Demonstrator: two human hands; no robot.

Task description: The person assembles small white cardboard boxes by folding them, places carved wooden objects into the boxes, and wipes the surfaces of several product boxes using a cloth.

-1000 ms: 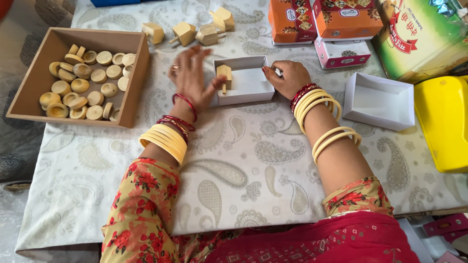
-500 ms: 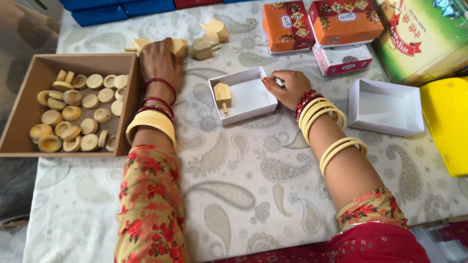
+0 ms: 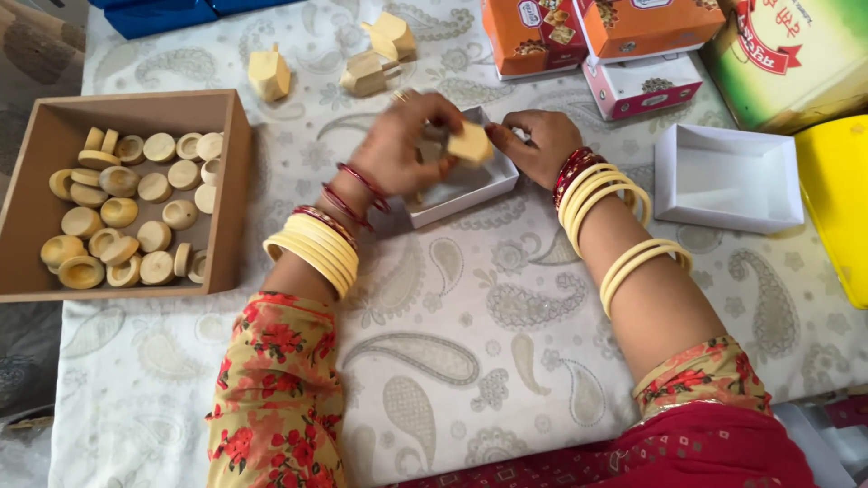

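My left hand (image 3: 398, 149), blurred by motion, holds a pale wooden top-shaped piece (image 3: 471, 143) just above a small open white box (image 3: 470, 192) in the middle of the table. My right hand (image 3: 535, 145) grips the far right corner of that box, its fingertips close to the piece. Both wrists wear yellow and red bangles. The box's inside is mostly hidden by my left hand.
A brown cardboard tray (image 3: 231, 194) at the left holds several round wooden discs. Three more wooden pieces (image 3: 269, 76) lie at the back. An empty white box (image 3: 728, 181), a yellow container (image 3: 836, 208), orange cartons (image 3: 579, 32) and blue boxes (image 3: 163, 14) ring the patterned cloth.
My left hand reached to the wooden pieces at the back, then came back holding one over the white box. My right hand stayed on the box's corner.
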